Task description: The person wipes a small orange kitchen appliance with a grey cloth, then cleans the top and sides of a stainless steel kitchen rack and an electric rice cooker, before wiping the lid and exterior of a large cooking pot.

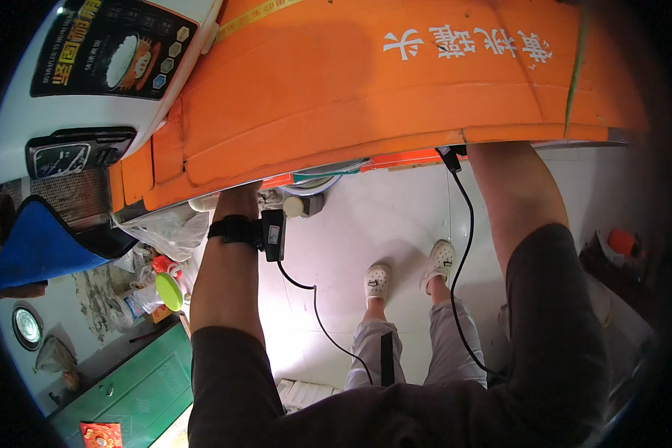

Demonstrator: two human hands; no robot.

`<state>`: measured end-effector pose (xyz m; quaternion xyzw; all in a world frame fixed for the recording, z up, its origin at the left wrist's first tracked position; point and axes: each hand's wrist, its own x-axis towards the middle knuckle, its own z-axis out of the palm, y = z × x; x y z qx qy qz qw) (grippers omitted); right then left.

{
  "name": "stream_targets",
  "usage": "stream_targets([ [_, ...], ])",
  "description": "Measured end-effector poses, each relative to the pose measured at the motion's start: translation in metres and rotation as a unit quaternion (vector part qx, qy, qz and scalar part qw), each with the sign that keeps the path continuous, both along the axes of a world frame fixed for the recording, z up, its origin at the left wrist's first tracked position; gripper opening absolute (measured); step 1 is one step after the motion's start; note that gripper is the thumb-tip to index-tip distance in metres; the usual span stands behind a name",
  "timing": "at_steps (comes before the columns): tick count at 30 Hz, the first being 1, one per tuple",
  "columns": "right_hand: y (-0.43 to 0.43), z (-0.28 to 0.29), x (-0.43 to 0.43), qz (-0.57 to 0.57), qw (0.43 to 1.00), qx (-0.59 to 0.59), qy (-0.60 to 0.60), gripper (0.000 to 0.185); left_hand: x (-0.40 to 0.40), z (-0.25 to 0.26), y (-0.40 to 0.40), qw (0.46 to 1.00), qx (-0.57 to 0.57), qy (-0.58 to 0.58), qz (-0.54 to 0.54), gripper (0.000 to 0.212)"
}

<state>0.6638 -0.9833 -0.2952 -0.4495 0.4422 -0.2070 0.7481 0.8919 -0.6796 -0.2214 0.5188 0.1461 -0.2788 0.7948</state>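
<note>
Both of my hands are out of view, hidden beneath the front edge of an orange cardboard sheet (325, 95). The sheet spreads in front of me, creased, with white printed characters. Only my forearms show, reaching under that edge. A black device (273, 235) is strapped near my left wrist, with a cable running down from it. Part of a similar black device (449, 159) shows beside my right forearm at the edge. Whatever my hands touch cannot be seen. Below the edge, between my arms, stand a pale-lidded jar (305, 206) and part of a rimmed dish (333, 183).
A white rice cooker (112, 112) with a printed label stands at upper left. Beside it hangs a blue mat (50, 246). Plastic bags (173, 232) and a lime-green lid (169, 292) crowd the left, above a green cabinet (140, 386). Pale floor tiles (392, 224) lie under my clogs.
</note>
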Motion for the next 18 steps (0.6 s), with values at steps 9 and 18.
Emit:
stream_targets([
  [9,0.027,0.002,-0.011,0.005,1.0,0.019,-0.012,0.034,-0.004,0.013,-0.001,1.0,0.007,0.001,0.011,0.053],
  [18,0.024,0.004,-0.015,0.005,0.999,0.018,-0.041,0.036,-0.005,0.006,0.005,0.999,0.009,0.008,0.031,0.054],
])
